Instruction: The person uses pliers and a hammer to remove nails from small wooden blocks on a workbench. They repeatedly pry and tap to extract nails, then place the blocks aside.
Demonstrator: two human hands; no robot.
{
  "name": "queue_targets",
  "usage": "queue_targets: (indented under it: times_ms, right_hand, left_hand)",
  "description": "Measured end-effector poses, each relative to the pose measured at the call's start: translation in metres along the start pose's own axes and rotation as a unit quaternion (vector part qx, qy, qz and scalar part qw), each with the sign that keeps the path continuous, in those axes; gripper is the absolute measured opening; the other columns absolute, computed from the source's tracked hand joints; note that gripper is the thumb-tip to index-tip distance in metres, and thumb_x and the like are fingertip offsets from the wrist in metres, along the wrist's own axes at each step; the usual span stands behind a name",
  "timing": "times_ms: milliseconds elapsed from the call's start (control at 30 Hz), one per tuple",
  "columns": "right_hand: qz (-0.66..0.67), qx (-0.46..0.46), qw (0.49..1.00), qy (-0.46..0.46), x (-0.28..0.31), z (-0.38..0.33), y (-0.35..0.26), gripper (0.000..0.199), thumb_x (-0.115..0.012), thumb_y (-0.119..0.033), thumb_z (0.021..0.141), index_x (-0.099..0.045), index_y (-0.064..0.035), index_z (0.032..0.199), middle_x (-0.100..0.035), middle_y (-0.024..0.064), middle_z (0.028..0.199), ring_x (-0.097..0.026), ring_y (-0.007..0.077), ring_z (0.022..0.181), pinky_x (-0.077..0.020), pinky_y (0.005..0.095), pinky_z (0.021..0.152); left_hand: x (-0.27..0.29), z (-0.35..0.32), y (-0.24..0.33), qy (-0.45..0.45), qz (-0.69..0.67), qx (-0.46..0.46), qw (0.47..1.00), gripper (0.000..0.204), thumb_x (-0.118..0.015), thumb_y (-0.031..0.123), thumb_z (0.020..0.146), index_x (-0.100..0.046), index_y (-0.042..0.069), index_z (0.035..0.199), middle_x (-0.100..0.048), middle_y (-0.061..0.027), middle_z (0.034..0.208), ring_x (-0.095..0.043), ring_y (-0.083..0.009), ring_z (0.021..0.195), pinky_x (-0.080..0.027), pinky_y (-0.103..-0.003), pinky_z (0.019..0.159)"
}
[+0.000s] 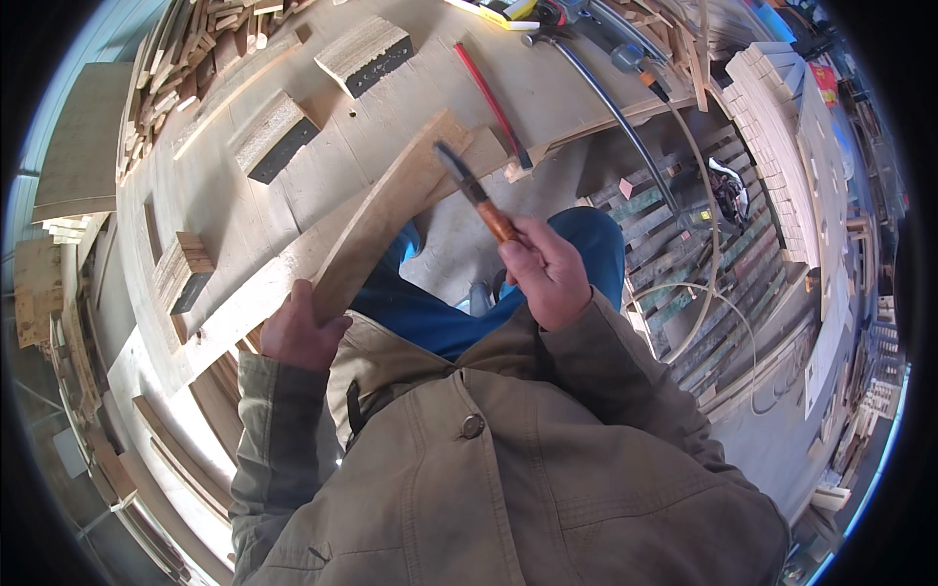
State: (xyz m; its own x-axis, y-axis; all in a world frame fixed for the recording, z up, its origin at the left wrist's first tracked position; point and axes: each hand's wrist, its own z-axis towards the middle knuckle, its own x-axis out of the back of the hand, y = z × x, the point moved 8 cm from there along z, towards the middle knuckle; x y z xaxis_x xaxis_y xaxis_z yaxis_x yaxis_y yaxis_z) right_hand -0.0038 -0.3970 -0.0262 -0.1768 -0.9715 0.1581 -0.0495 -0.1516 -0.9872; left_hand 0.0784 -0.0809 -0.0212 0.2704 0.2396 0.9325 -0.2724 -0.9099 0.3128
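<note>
Left hand (301, 330): wrapped round the near end of the plank (386, 215). Right hand (549, 275): closed on the handle of the wood-handled tool (478, 194). Hands apart. Plank slants far-right across the near edge of the workbench (220, 210); dark tool end is by its far end, contact uncertain.

Risks (judgement): plank could pivot or slide, being steadied by one hand, no clamp seen. Tool could glance off toward the left hand or the blue trousers (592, 244) below. Red bar (486, 93), right of plank, could be knocked off the bench edge by a wide swing.

Writing: none made out on tool or plank. Far right, a red-and-yellow patch (826, 84); nearer, a white sheet (814, 379) with dark marks. Both too small to read.
</note>
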Motion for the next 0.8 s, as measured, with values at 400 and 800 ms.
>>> queue_targets:
  times_ms: [400, 800]
  right_hand:
    - [0.039, -0.008, 0.999, 0.022, 0.004, -0.001, 0.007, 0.034, -0.063, -0.019, 0.107, -0.063, 0.001, 0.135, -0.062, 0.0026, 0.09, -0.055, 0.0079, 0.074, -0.0477, 0.0255, 0.068]
    - [0.041, -0.013, 0.999, 0.022, 0.0, 0.0, 0.005, 0.037, -0.059, -0.024, 0.11, -0.062, -0.0001, 0.138, -0.059, -0.0023, 0.087, -0.053, 0.0041, 0.069, -0.0442, 0.021, 0.062]
  left_hand:
    - [-0.003, 0.001, -0.002, 0.004, -0.017, -0.015, 1.0, 0.06, -0.091, 0.031, 0.075, -0.052, 0.003, 0.113, -0.07, -0.0257, 0.093, -0.069, -0.0494, 0.089, -0.055, -0.056, 0.073]
    - [-0.005, 0.003, -0.005, 0.002, -0.032, -0.028, 0.999, 0.06, -0.091, 0.031, 0.074, -0.051, 0.004, 0.111, -0.07, -0.0247, 0.09, -0.068, -0.0496, 0.086, -0.054, -0.055, 0.071]
